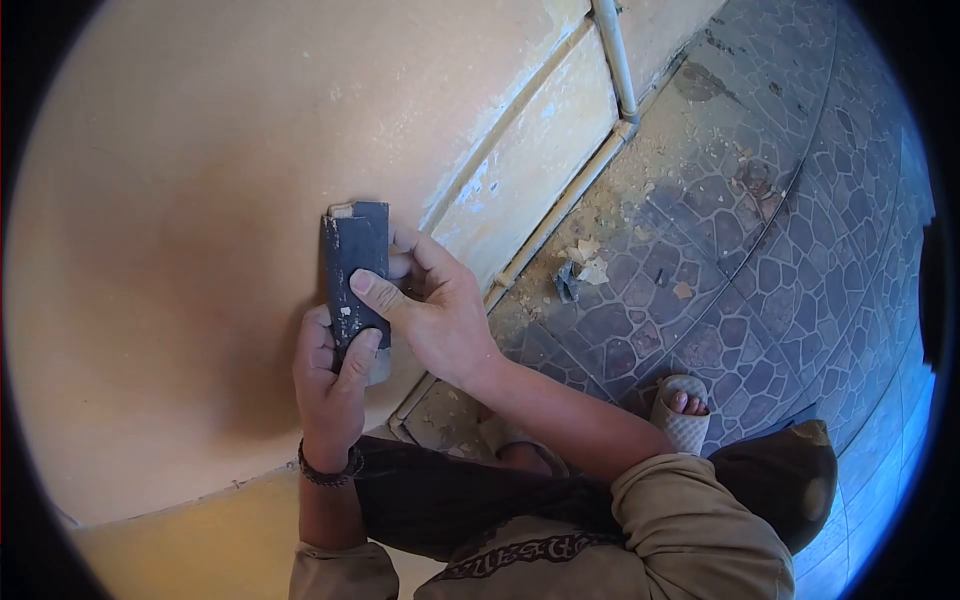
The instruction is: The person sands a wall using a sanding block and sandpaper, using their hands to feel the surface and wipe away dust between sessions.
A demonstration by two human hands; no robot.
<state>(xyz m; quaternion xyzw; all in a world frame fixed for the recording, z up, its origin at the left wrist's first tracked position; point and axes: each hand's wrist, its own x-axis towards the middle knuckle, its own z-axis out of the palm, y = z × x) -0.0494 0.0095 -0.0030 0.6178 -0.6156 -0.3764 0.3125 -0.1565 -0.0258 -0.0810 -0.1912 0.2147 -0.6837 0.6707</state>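
- Gripping the lower end of the sanding block (355, 245), the left hand (330, 385) is curled closed around it.
- The right hand (440, 315), at the block's 3 o'clock, clasps it half-open, thumb across its face.
- The block stands flat against the yellow wall (180, 200).
- Paint flakes (585, 268) litter the tiled floor (760, 250) at 2 o'clock.

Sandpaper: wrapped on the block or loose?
Wrapped: dark sandpaper folds over the block, pale end showing on top; left hand and right hand pinch it.
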